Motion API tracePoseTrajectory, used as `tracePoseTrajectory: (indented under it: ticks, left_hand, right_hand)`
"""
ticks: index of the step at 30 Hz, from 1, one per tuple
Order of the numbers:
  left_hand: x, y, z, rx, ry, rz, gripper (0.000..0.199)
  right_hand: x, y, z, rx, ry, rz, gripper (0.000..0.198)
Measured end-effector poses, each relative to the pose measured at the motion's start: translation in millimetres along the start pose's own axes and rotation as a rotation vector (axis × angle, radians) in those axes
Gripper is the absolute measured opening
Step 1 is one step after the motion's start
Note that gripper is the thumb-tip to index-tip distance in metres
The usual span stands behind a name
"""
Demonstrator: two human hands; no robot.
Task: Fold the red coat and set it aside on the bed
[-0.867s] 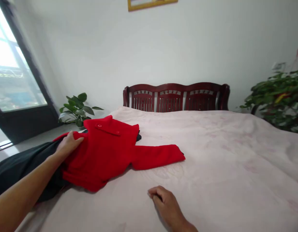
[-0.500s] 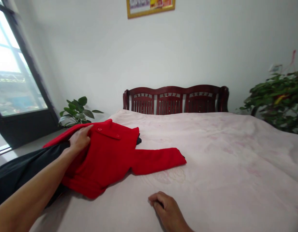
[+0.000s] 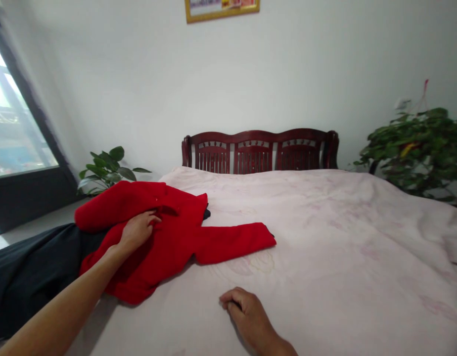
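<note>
A red coat [image 3: 169,247] with a buttoned front lies on the bed, one sleeve stretched to the right and its front edge bulging up. My left hand [image 3: 139,230] is at the opening of its front, fingers closed on the red cloth; some fingertips are hidden in the folds. Dark trousers [image 3: 35,267] extend from under the coat's hem to the left edge. My right hand [image 3: 247,314] rests on the pale bedsheet [image 3: 325,287], fingers loosely curled with nothing in them, below the sleeve.
Beyond the bed stands a dark red wooden bench back [image 3: 252,153] against the wall. Leafy plants stand at the left [image 3: 110,168] and at the right [image 3: 417,148]. A dark-framed glass door [image 3: 24,143] is on the far left, and a gold-framed picture [image 3: 223,17] hangs above.
My left hand has shifted right and slightly down across the coat, and the coat's front edge now bulges up and folds over. My right hand keeps its place on the sheet. The view has turned slightly.
</note>
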State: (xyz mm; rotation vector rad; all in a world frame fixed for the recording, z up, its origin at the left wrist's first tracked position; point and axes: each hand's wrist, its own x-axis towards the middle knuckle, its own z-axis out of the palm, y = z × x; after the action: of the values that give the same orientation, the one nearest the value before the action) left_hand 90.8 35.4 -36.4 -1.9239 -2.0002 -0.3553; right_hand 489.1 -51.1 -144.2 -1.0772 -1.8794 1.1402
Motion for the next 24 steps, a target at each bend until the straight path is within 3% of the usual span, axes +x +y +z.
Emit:
tracePoseTrajectory:
  ticks: [3,6,10,15,20,24]
  left_hand:
    - [-4,12,-5,0.054,0.012,-0.078,0.044]
    - [-20,47,1,0.141,0.044,-0.125,0.045]
    - [-54,117,21,0.004,0.061,0.001,0.047]
    - [-92,184,57,-0.113,0.06,0.164,0.047]
    - [-104,197,77,-0.099,0.123,0.18,0.046]
    - [-103,194,78,-0.103,0.134,0.186,0.045]
  right_hand:
    - [0,1,0,0.024,0.006,-0.005,0.028]
    - [1,3,3,0.1,0.028,0.034,0.027]
    - [4,9,7,0.225,0.083,0.13,0.027]
    - [11,20,-18,0.002,0.238,0.064,0.028]
    - [17,33,-51,-0.291,0.37,0.006,0.036]
    - [16,34,-50,-0.485,0.34,-0.023,0.04]
